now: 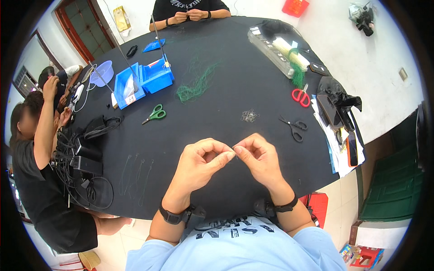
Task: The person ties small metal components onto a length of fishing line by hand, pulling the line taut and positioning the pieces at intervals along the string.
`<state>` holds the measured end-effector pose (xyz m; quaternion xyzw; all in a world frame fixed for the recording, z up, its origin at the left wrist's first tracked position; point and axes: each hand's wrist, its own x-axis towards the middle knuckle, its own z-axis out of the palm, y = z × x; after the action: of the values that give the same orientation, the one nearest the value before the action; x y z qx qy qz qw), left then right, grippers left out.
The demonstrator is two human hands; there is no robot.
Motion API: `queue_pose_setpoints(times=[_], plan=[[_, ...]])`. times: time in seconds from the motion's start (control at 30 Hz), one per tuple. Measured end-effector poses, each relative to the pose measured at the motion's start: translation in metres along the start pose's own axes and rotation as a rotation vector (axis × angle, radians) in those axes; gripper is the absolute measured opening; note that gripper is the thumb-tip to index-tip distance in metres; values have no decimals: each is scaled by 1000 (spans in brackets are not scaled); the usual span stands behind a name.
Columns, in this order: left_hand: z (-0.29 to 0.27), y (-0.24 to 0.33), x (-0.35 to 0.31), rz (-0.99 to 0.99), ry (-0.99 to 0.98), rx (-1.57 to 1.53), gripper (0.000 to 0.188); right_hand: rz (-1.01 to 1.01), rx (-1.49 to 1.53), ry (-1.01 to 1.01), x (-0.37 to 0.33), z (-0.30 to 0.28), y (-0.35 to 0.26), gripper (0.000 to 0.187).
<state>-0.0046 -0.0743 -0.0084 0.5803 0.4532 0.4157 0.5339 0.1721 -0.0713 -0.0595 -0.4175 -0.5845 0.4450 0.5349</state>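
Note:
My left hand (202, 163) and my right hand (258, 159) meet above the near part of the black-covered table (190, 131). Thumb and forefinger are pinched on each, the fingertips touching or almost so. Whatever they hold is too small to make out. Beyond my right hand lies a small heap of thin metal pieces, like little hooks (249, 116). A tangle of fine green thread (196, 86) is spread farther off. Several cut lengths of thread (135, 174) lie side by side to the left of my left hand.
Green-handled scissors (156, 114), blue bins (156, 77) with upright rods and a purple basin (102, 74) stand left. Black scissors (294, 128), red scissors (301, 95), papers and phones lie right. Cables and black adapters (86, 158) crowd the left edge. Other people sit left and opposite.

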Motion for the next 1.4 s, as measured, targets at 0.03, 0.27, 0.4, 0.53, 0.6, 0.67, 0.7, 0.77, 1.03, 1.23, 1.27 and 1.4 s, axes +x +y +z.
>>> queue_pose_setpoints(times=[0.03,0.27,0.4,0.53,0.6,0.67,0.7,0.77,1.03,1.23,1.27,1.4], plan=[[1,-3,0,3,-1,0,7,70,138,-19,-2,3,3,9],[4,-20,4,161,208,147,7,41,-60,-44,-21,17,-3,7],[5,-19,4,273,236,421,8,-199,-287,-5,-18,12,-24,5],[5,-20,0,318,77,443,10,-358,-410,-1,-4,-3,-33,6],[7,-13,-4,266,30,382,9,-280,-378,8,0,-9,-34,5],[6,-10,-6,211,-40,297,7,-219,-326,1,1,-13,-33,4],[5,-10,-6,212,-38,298,7,-154,-270,-7,1,-13,-31,4],[3,-11,-8,169,-51,126,6,-142,-206,-9,0,-11,-20,6],[4,-16,-4,184,119,-20,6,60,216,-76,-7,7,5,11],[7,-26,3,294,233,188,6,-40,-165,-81,-15,15,-16,8],[7,-27,5,347,240,380,6,-196,-291,-80,-14,15,-18,7],[8,-32,7,514,230,587,7,-412,-495,-62,-5,8,-39,9]])
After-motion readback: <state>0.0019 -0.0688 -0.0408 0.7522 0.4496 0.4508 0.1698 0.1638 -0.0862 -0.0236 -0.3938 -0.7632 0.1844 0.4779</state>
